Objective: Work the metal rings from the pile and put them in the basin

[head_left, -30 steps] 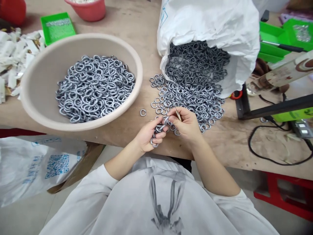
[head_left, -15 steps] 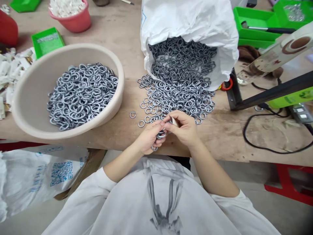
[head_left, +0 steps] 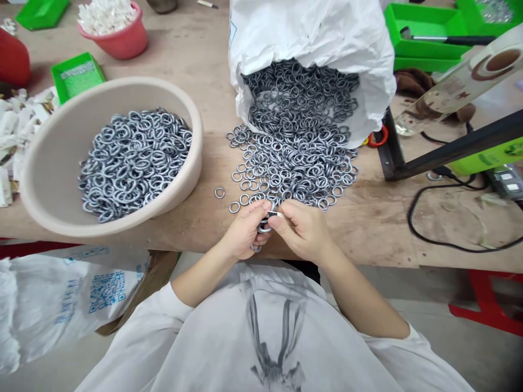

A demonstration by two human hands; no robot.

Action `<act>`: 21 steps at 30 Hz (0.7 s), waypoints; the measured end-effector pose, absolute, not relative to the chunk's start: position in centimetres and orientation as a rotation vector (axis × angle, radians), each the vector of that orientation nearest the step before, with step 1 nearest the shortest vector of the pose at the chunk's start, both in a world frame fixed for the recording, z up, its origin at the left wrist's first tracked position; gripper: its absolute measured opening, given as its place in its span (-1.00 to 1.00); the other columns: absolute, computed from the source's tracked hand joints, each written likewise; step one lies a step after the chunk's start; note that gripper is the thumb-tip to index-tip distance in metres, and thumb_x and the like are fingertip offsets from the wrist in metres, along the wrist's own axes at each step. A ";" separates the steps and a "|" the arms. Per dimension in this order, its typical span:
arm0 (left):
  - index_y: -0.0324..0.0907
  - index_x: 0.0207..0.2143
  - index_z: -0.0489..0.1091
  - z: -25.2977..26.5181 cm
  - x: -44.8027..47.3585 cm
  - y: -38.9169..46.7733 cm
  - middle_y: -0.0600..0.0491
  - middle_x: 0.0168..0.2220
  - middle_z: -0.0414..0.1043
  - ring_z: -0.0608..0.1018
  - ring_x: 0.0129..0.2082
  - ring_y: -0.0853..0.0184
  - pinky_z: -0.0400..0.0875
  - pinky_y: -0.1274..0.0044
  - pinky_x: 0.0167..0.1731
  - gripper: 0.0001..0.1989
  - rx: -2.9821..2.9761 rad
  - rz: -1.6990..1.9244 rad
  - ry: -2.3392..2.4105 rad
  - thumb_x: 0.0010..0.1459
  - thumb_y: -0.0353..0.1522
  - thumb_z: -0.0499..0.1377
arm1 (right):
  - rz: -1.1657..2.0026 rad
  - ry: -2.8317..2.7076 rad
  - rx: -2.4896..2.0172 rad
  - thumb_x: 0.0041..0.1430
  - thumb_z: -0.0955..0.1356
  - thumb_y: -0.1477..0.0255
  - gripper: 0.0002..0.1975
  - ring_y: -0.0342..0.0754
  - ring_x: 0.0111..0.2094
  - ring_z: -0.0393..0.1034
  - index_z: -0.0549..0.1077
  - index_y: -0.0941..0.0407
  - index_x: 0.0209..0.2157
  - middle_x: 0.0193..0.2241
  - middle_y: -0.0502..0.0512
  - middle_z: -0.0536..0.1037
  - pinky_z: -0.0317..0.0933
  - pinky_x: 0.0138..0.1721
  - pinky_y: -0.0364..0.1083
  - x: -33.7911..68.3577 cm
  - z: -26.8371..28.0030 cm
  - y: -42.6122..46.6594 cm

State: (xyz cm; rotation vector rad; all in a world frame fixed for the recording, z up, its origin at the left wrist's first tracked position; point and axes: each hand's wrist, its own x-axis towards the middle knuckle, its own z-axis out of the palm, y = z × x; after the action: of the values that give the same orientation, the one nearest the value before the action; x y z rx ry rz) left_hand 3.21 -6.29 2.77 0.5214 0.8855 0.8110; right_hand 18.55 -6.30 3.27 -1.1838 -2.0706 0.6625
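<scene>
My left hand is closed around several grey rings, one of which hangs low by its fingers. My right hand pinches a small dark blade with a whitish part behind it, most of it hidden by the fingers. The blade lies against a ring at the left fingertips. Just beyond both hands, a loose pile of the same rings spills from the mouth of a white sack. To the left, a beige basin holds many more rings.
A pink bowl of white pieces and a green tray stand behind the basin. At the right are a black metal frame, a clear patterned cup, a black cable and green bins. The table edge runs below my hands.
My right hand has turned, and the blade now points left across the ring at the left fingertips. Both hands stay close together; the whole view has shifted slightly.
</scene>
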 end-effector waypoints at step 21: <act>-0.17 -0.44 0.25 4.5 1.6 -7.1 0.20 -0.57 0.20 0.10 -0.73 0.59 -0.14 0.68 -0.79 -0.54 0.717 0.662 0.894 -0.04 -0.01 0.32 | 1.402 -1.370 -1.014 0.11 0.38 -0.08 -0.51 -0.16 -0.55 0.24 0.39 0.09 -0.46 -0.59 -0.06 0.37 0.16 -0.47 -0.13 16.5 2.7 -5.5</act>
State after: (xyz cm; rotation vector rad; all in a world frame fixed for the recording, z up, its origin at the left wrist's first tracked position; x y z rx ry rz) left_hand 1.56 -7.13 4.46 0.7175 0.8942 0.6622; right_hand 16.49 -5.50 2.70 -1.0139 -1.3702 1.4017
